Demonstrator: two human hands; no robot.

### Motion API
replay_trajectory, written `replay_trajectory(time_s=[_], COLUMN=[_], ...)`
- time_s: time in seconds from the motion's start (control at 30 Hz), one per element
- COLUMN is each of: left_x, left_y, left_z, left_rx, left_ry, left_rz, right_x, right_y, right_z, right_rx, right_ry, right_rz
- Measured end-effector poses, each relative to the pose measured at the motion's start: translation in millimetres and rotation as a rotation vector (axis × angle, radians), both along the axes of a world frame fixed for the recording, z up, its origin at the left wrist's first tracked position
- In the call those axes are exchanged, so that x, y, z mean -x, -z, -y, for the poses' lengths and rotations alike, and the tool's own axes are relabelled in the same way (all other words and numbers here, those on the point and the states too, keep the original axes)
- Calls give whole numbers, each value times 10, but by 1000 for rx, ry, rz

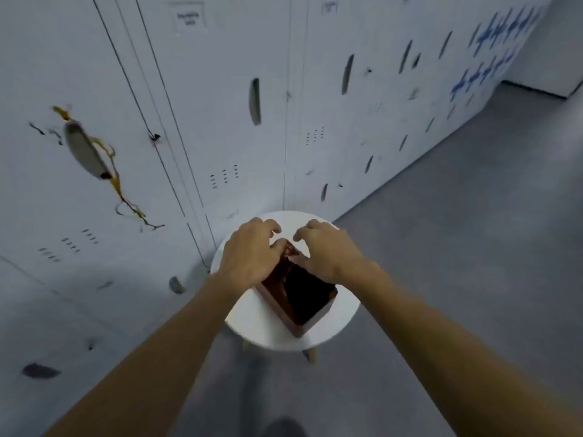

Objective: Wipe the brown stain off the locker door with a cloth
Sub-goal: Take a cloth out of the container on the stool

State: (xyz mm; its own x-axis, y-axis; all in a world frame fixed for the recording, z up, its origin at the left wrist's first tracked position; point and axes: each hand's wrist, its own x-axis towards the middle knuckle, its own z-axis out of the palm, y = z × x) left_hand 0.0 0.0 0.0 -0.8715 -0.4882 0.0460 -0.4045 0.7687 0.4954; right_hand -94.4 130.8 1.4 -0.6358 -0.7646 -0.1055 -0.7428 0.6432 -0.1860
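Observation:
The brown-yellow stain [115,181] runs in streaks down the left locker door [56,74], around its grey recessed handle [84,150]. A brown box [301,305] with a dark open top stands on a white round stool [252,320] in front of the lockers. My left hand [249,253] and my right hand [325,250] both lie on the far end of the box. The fingers are curled and the thumbs meet at its reddish far corner. No cloth shows. The box's far end is hidden under my hands.
Grey-white lockers [362,121] line the wall from the left to the far right, several with dark marks and blue scribbles [498,42]. Grey floor [473,231] stretches to the right of the stool. A dark smudge [41,370] sits low on the left locker.

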Motion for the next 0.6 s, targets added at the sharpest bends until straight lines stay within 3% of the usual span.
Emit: replay_trajectory(time_s=[0.2,0.43,0.5,0.6], left_x=[203,261,245,242], left_y=[1243,1821,1853,1803], left_z=[65,252,240,248], left_rx=[83,53,28,-30], left_ry=[87,97,110,86], left_rz=[29,-132,-174,-213], right_x=[-42,20,43,97], right_y=[1287,1793,1788,1688], right_z=[-5,134,131,120], right_rx=[56,294,378,467], right_ry=[68,166,196,249], right_rz=[-203,-484,-449,-225])
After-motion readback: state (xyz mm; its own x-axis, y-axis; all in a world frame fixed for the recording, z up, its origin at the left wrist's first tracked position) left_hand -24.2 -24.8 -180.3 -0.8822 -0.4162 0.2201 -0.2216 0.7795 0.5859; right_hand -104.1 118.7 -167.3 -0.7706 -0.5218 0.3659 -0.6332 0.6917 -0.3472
